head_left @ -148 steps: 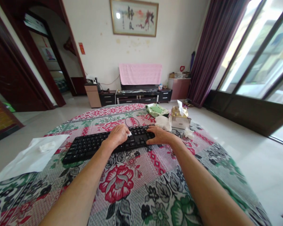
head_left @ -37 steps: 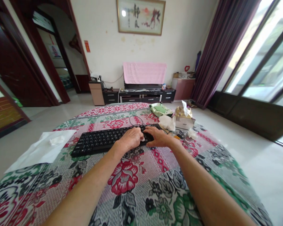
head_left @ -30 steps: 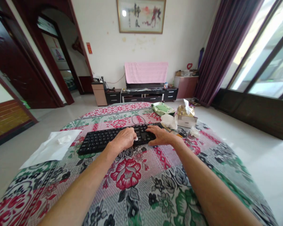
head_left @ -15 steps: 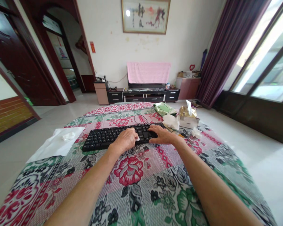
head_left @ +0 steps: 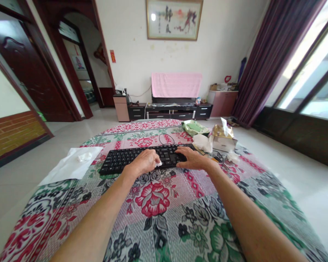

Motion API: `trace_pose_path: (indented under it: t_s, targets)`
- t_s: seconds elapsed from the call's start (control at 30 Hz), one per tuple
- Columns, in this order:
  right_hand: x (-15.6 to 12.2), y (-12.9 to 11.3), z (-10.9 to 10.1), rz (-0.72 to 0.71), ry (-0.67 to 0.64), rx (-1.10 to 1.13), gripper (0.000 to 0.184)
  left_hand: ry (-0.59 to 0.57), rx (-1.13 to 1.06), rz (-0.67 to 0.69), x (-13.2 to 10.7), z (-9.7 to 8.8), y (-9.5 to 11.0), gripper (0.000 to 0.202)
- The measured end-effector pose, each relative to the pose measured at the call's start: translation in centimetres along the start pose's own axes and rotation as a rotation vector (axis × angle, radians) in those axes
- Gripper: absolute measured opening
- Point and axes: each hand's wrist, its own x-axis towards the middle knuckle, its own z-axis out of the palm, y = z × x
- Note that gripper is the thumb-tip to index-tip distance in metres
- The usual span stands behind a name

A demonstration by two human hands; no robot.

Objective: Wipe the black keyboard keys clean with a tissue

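A black keyboard [head_left: 120,157] lies across the table in front of me. My left hand [head_left: 144,162] is closed over its middle and pinches a small white tissue [head_left: 158,163], which pokes out below the fingers near the keyboard's front edge. On the number-pad end rests my right hand [head_left: 192,159], fingers spread and bent over the keys and thumb apart at the front edge; I see nothing held in it. The keys under both hands are hidden.
A patterned cloth [head_left: 153,198] covers the round table. To the left, a white sheet [head_left: 68,167] carries a crumpled tissue [head_left: 84,157]. A tissue box [head_left: 224,143], a green packet [head_left: 195,127], white crumpled tissue [head_left: 202,142] and a cable [head_left: 164,135] lie beyond the keyboard and to its right.
The whole view has shifted slightly, so the scene sits further right. Against the keyboard, my left hand with the tissue has slid a little left and nearer; my right hand stays in place.
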Motion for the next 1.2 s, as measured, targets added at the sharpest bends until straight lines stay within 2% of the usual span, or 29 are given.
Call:
trace_pose_path:
  t_s: [0.13,0.27,0.37,0.5,0.7,0.83,0.97,1.1,1.2]
  targets:
    - [0.0,0.0,0.0,-0.001,0.001,-0.004,0.067,0.049,0.004,-0.037,-0.2,-0.1,-1.0,0.033]
    - [0.0,-0.2,-0.1,-0.007,0.018,-0.003,0.064,0.173,-0.03,0.033,0.6,1.3,0.0,0.03]
    - [0.0,-0.6,0.0,0.021,0.038,-0.012,0.061,0.215,-0.071,0.049,1.1,2.4,1.0,0.03]
    - [0.0,-0.9,0.2,0.052,0.055,-0.029,0.062,0.182,-0.037,0.017,1.2,2.9,1.3,0.031]
    - [-0.1,-1.0,0.0,0.059,0.047,-0.03,0.062,0.092,0.048,-0.01,1.0,1.7,0.6,0.03]
    - [-0.1,-1.6,-0.1,0.068,0.068,-0.046,0.063,0.164,0.001,-0.001,1.2,1.4,0.3,0.03]
    - [0.3,-2.3,0.5,0.014,0.098,-0.025,0.066,0.289,-0.067,0.057,1.8,2.5,0.5,0.032]
    - [0.5,-2.4,1.2,-0.015,0.099,-0.038,0.063,0.254,-0.031,0.078,2.2,3.4,1.0,0.032]
    - [0.4,-2.4,1.3,-0.01,0.095,-0.04,0.063,0.187,0.052,0.062,2.3,3.3,0.7,0.031]
